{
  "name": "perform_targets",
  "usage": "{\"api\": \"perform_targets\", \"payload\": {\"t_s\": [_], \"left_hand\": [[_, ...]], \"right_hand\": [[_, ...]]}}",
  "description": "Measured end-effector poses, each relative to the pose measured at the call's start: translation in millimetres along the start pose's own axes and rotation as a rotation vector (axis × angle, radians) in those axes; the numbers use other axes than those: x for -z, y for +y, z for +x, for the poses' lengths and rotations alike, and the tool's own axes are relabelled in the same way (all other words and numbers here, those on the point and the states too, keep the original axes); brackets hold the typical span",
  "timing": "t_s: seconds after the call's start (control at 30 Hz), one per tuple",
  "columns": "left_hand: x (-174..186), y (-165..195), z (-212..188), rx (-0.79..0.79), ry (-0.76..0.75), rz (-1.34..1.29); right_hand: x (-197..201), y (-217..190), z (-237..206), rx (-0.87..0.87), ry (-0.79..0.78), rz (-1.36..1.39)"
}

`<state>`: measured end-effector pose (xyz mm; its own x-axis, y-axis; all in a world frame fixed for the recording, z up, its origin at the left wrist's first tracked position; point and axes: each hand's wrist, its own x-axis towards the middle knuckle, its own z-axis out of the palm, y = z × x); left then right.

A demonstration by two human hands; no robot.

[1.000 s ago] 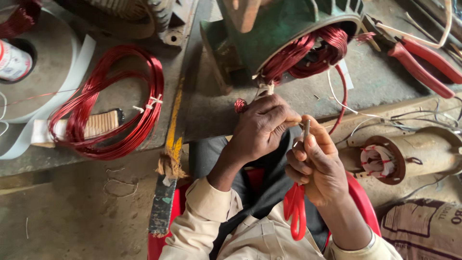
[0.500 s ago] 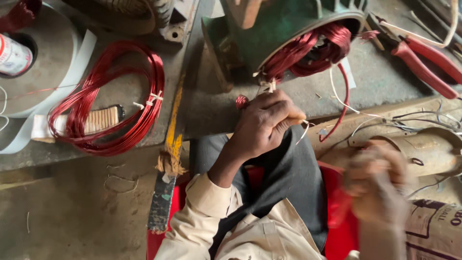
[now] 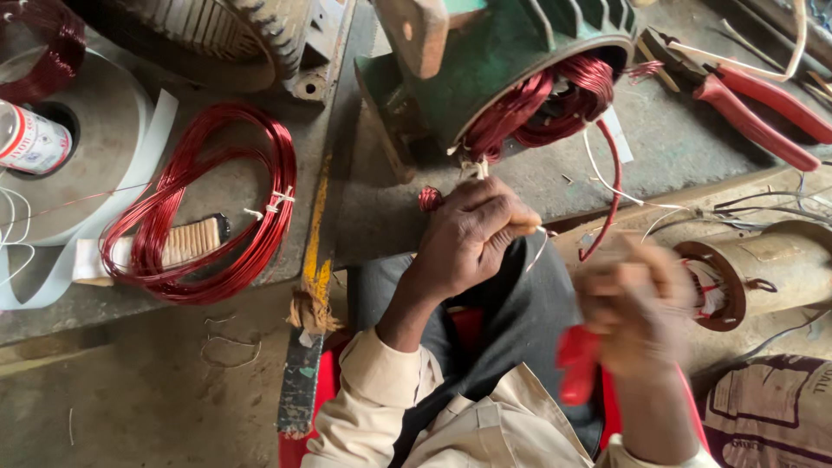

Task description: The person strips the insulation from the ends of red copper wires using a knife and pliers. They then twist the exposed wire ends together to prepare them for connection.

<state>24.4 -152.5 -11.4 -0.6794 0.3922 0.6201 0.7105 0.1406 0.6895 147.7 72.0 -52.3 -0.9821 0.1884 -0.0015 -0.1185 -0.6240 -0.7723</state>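
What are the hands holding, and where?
Left hand pinches a thin white wire near its end; the blurred right hand grips something red, hold unclear.

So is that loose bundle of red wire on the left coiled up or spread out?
Coiled. The red wire bundle lies in a closed loop on the bench, its strands tied together with pale string on the right side.

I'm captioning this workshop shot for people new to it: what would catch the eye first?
The red copper windings bulging from the green motor housing at top centre stand out most. Just below, the left hand pinches a thin wire at the winding's edge, while the right hand is blurred at lower right. A loose coil of red wire lies on the bench at left.
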Motion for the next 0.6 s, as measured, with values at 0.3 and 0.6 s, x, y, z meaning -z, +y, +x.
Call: {"api": "perform_targets", "payload": {"t_s": [0.3,0.6], "left_hand": [[1,0,1,0.01,0.011,-0.082],[3,-2,2,0.031,0.026,-0.189]], "right_hand": [[-44,14,28,0.452,-0.087,-0.905],[-50,-36,27,0.81,-0.205,-1.26]]}}
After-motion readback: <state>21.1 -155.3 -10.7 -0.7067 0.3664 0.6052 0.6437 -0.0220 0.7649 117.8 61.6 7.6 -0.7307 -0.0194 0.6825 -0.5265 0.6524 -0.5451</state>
